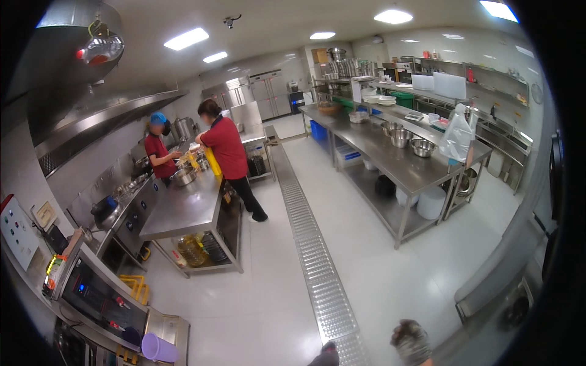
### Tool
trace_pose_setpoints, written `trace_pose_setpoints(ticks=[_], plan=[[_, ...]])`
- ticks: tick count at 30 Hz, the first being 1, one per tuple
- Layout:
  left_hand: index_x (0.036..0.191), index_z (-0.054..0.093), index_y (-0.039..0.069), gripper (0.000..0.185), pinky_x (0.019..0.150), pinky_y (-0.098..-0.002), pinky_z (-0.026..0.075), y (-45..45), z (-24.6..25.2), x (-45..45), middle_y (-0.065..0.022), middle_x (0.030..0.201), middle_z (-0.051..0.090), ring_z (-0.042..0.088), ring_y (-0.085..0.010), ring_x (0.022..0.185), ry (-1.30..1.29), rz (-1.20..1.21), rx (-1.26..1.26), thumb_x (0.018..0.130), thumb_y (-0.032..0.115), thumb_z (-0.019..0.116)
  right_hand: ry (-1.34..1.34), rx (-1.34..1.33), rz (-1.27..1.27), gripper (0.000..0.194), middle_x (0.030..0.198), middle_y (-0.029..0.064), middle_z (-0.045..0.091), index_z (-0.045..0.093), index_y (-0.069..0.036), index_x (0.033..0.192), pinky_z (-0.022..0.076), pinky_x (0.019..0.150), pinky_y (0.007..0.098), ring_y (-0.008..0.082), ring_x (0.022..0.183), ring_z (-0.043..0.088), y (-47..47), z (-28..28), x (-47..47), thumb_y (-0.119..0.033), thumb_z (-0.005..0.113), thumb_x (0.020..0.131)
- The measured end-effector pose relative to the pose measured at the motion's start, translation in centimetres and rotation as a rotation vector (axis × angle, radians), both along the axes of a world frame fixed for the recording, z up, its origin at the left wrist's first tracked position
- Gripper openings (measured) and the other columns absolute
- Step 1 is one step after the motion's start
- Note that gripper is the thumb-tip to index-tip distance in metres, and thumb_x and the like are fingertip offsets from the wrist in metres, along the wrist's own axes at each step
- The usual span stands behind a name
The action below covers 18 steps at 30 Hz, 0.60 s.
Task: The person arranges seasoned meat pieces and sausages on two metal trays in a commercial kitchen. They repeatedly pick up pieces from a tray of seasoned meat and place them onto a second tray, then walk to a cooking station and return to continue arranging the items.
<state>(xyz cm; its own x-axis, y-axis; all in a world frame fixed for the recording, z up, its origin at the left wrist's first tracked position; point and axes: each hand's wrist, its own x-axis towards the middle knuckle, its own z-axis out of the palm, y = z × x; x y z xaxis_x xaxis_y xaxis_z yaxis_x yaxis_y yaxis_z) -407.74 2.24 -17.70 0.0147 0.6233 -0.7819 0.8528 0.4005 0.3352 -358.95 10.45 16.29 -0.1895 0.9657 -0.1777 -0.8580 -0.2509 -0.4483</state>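
My right hand (410, 342), in a mottled grey glove, hangs low over the pale floor near the bottom edge, right of the metal drain grating (316, 267). Its fingers look curled; whether anything lies inside them cannot be made out. My left hand is out of view. A dark shape (326, 354), perhaps the tip of a shoe, shows at the bottom edge beside the grating. Further ahead on the left, a steel worktable (190, 210) bears a steel pot (184, 175) and several food items. On the right, a long steel table (389, 160) holds several steel bowls (401, 137).
Two people in red shirts, one standing by the stoves (159, 151) and one leaning at the worktable (226, 146). A water dispenser (103, 297) with a purple bucket (159, 347) stands lower left. A grey curtain-like sheet (499, 265) hangs at the right.
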Motion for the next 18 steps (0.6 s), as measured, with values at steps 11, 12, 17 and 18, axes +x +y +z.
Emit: trace_pose_setpoints(ticks=[11,12,17,18], plan=[[0.103,0.071,0.007,0.031,0.086,-0.0387,0.051,36.3,-6.1,15.2,-0.0169,0.110,0.066,0.064,-0.0304,0.100,0.160,-0.278,-0.159,0.078,0.022,0.061,-0.043,-0.052,-0.306,0.036,0.109,0.0130,0.065,0.058,-0.002,0.123,0.0493,0.086,0.0375,0.0237,0.098,0.060,18.2,-1.8,20.6,-0.022,0.058,0.093],[0.102,0.071,0.007,0.031,0.088,-0.0392,0.051,39.9,-6.2,16.3,-0.0179,0.112,0.066,0.064,-0.0316,0.102,0.212,-0.358,-0.121,0.077,0.023,0.062,-0.137,-0.082,-0.367,0.036,0.113,0.0126,0.064,0.057,-0.004,0.125,0.0490,0.086,0.0373,0.0237,0.100,0.060,18.7,-1.0,22.0,-0.023,0.056,0.093],[0.110,0.065,0.006,0.030,0.075,-0.0390,0.053,72.3,4.0,36.3,-0.0148,0.099,0.067,0.064,-0.0292,0.087,-0.166,0.047,0.570,0.084,0.010,0.053,0.101,0.155,-0.333,0.047,0.129,0.0127,0.058,0.052,-0.008,0.133,0.0385,0.103,0.0418,0.0260,0.117,0.053,21.1,-8.6,35.6,-0.036,0.050,0.095],[0.113,0.062,0.006,0.030,0.063,-0.0320,0.055,75.7,6.0,41.5,-0.0099,0.081,0.070,0.066,-0.0221,0.067,-0.498,0.284,0.631,0.085,0.005,0.053,0.217,0.180,-0.312,0.051,0.135,0.0144,0.054,0.048,-0.009,0.138,0.0337,0.108,0.0424,0.0273,0.124,0.050,21.9,-11.1,38.3,-0.037,0.049,0.096]])
